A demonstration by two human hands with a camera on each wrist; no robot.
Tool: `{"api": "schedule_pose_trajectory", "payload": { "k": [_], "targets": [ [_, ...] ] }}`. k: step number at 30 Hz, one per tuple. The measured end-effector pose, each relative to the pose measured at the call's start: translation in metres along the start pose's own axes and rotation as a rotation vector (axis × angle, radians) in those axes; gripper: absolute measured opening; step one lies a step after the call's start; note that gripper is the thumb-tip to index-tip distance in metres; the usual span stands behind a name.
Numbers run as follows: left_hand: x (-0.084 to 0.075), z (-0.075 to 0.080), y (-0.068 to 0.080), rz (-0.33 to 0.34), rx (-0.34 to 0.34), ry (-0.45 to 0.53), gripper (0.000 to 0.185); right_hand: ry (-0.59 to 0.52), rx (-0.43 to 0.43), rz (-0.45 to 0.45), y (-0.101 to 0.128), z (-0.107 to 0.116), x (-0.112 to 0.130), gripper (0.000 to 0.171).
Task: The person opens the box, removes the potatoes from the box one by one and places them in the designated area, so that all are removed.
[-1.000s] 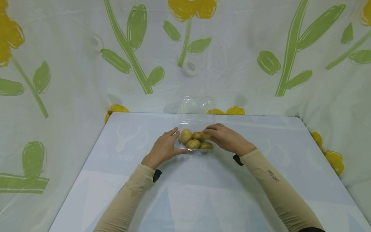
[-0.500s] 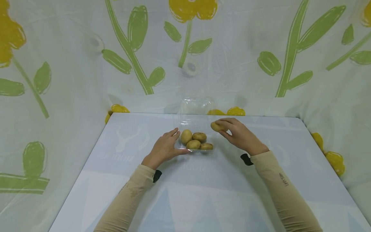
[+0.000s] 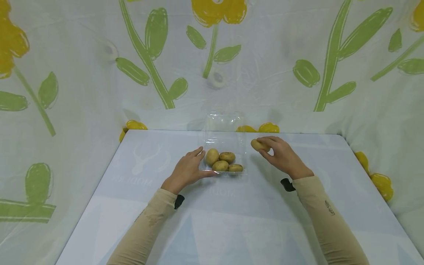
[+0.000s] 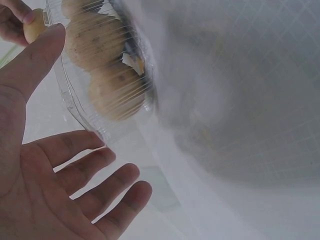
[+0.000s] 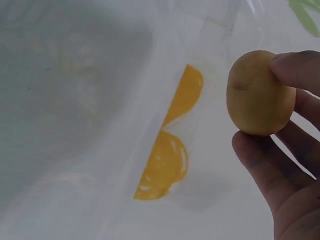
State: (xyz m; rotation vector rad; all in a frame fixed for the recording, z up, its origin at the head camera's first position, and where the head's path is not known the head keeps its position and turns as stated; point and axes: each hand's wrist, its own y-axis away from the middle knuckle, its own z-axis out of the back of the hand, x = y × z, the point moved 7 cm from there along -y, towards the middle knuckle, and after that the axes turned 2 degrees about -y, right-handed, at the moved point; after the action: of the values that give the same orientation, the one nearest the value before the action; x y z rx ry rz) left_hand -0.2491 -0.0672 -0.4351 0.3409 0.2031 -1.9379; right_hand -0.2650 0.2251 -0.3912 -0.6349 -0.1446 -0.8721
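Note:
A clear plastic clamshell box (image 3: 243, 162) stands on the table, its hinged lid (image 3: 225, 137) raised at the back. Several potatoes (image 3: 220, 165) lie inside. My left hand (image 3: 187, 168) is at the box's left side; in the left wrist view its thumb (image 4: 45, 52) lies against the rim and the index fingertip touches a corner, with the other fingers spread. To the right of the box, my right hand (image 3: 281, 154) holds another potato (image 3: 257, 144) above the table. In the right wrist view, thumb and fingertips pinch this potato (image 5: 260, 95).
The pale table (image 3: 212, 228) has a printed pattern and ends at a back edge just behind the box. A curtain (image 3: 265, 73) with yellow flowers and green leaves surrounds it at the back and sides.
My right hand has lifted a potato out of the box and carried it to the right. The left hand has stayed at the box.

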Motion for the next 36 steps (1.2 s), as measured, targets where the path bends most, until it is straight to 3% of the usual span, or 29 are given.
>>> {"api": "schedule_pose_trajectory", "payload": {
  "k": [8,22,33,36],
  "targets": [
    [-0.001,0.000,0.000,-0.005,0.002,0.005,0.101,-0.041,0.097,-0.149,0.016,-0.015,-0.019,0.039],
    [0.000,-0.002,-0.001,-0.006,0.010,-0.002,0.100,-0.047,0.204,-0.221,0.027,-0.031,-0.033,0.037],
    [-0.002,-0.001,0.001,-0.011,0.003,-0.004,0.099,-0.074,0.172,-0.338,0.032,-0.025,-0.047,0.032],
    [-0.001,0.000,0.001,-0.007,0.001,-0.005,0.098,-0.073,0.157,-0.335,0.032,-0.023,-0.049,0.030]
  ]
}}
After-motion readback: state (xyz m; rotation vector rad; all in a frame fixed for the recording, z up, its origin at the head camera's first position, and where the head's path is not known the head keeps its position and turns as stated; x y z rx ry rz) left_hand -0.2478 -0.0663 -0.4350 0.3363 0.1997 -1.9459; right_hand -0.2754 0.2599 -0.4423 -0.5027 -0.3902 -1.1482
